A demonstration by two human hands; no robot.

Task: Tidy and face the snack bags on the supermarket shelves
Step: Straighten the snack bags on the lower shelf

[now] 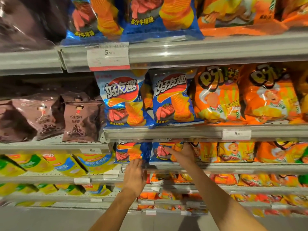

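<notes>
Two bare forearms rise from the bottom edge of the frame toward the third shelf down, lower centre. Left hand (135, 174): fingers straight and relaxed, tips touching the bottom edge of a blue steak-flavour chip bag (129, 152) at the shelf lip (233, 168); nothing gripped. Right hand (181, 153): laid flat with fingers extended leftward across the face of a second blue chip bag (160, 153), pressing it, with no visible curl round the bag. Both blue bags stand upright side by side under the shelf rail, the left one just above the left hand, the right one partly covered by the right hand. Immediately right of them on the same shelf: a row of orange snack bags (236, 152), upright. Left on a neighbouring, slightly lower shelf: yellow bags (66, 164) leaning at an angle. Middle of the frame, one shelf up: two larger blue chip bags (123, 100), faces forward, flanked on the right by large orange bags (216, 95) and on the left by brown chocolate-snack bags (81, 119), tilted. Top of the frame: further blue, orange and brown bags above a price label (108, 55) reading 5.90. A second price label (236, 134) sits on the middle rail at right; its figures beyond a 5 are too blurred to read. Lower shelves hold more orange and yellow bags, blurred.
</notes>
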